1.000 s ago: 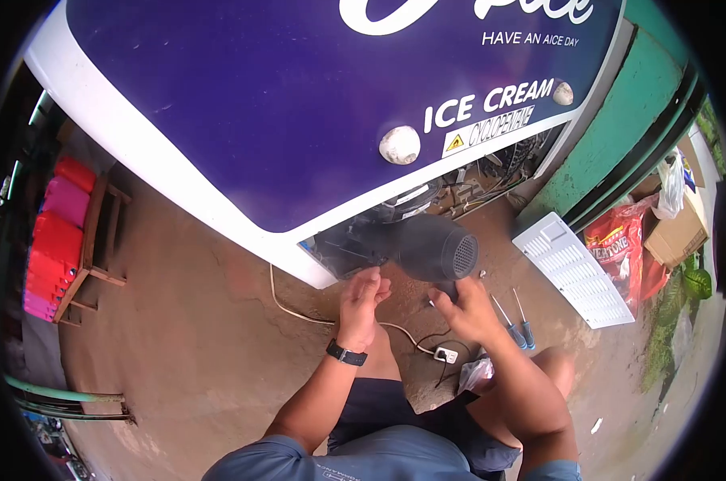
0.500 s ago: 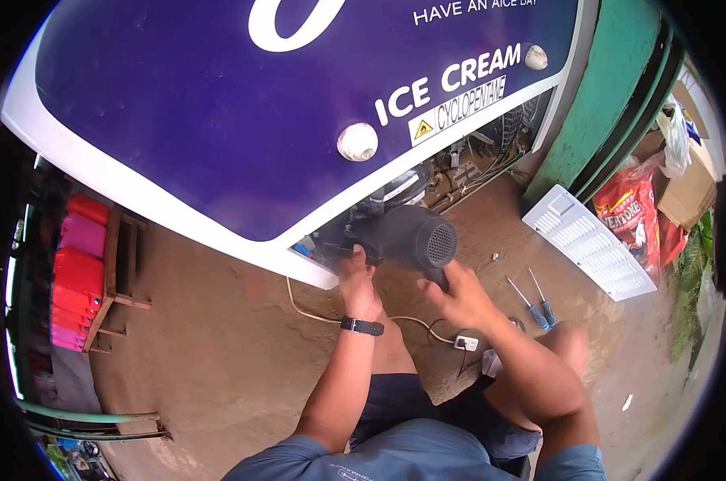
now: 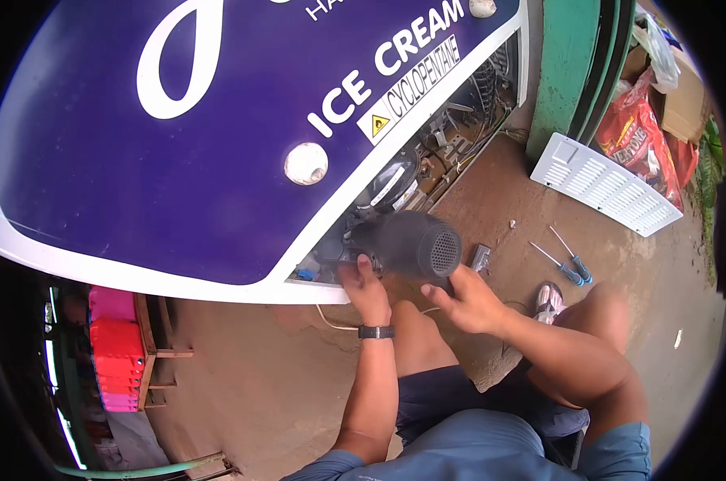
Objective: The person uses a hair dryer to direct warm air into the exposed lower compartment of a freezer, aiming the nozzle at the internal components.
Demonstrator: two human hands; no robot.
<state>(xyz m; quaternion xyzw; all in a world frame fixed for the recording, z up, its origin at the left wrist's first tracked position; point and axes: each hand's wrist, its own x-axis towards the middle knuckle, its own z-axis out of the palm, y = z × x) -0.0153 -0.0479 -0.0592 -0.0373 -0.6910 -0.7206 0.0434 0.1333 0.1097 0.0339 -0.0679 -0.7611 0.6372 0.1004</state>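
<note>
Your right hand (image 3: pixel 473 301): wrapped around the black hair dryer's (image 3: pixel 415 244) handle | dryer: beside the open compartment (image 3: pixel 439 160) of the ice cream freezer (image 3: pixel 179 184) | your left hand (image 3: pixel 366 290): raised at the compartment's edge, grip can't be told
</note>
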